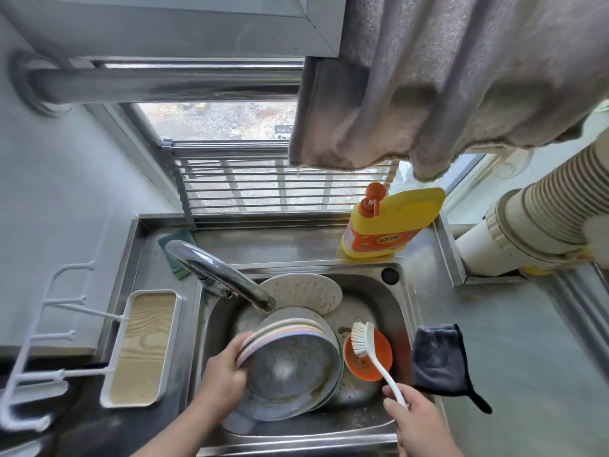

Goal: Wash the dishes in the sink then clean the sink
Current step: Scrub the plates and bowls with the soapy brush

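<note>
In the sink, the left hand curls around the tilted stack of plates to steady it, while the right hand grips the brush handle, bristles over the orange bowl.

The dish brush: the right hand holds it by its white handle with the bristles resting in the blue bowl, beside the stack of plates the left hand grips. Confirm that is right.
One detail is wrong. The head view shows the dish brush, held by the right hand, with its bristles over the orange bowl, not a blue one. The left hand does grip the stack of plates beside it.
</note>
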A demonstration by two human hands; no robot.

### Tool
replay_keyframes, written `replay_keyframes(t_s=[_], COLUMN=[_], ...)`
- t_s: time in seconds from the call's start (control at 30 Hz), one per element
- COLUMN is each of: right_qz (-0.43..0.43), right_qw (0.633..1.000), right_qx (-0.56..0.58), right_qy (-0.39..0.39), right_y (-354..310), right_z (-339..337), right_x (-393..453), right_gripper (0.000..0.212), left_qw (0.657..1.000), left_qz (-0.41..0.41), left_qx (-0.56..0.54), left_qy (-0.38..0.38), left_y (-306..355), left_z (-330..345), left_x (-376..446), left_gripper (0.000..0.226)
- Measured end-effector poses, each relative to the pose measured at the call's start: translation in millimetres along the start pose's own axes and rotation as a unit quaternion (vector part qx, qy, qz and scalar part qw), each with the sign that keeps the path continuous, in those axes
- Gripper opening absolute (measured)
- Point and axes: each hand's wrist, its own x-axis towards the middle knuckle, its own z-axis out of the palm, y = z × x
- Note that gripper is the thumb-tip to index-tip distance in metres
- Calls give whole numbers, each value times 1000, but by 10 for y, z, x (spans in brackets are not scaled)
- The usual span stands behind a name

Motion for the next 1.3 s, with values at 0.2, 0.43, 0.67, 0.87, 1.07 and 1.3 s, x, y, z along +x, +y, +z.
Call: replay_keyframes(t_s=[0.2, 0.43, 0.67, 0.87, 1.07, 1.3], right_qz=[9, -34, -82, -85, -49, -32], right_qw=[1000, 999, 994, 990, 988, 988], right_qx=[14, 38, 65, 96, 96, 98], right_qy=[-8, 15, 18, 60, 114, 116], right_y=[-113, -190, -291, -356, -304, -251], right_z=[-79, -251, -436, -722, -985, -1090], right_x=[-70, -230, -381, -458, -410, -401], right_gripper=[14, 22, 28, 26, 19, 17], left_qw=[983, 901, 822, 792, 794, 855], left_qz=[-83, -228, -255, -290, -302, -279], left_qx=[-162, -370, -497, -516, -511, -415], left_qy=[28, 8, -112, -146, -129, -135], left_y=[99, 329, 1065, 1796, 2237, 2111], left_z=[-30, 290, 798, 1345, 1960, 2214], left_x=[127, -10, -106, 96, 335, 105], left_gripper=[46, 33, 39, 36, 43, 53])
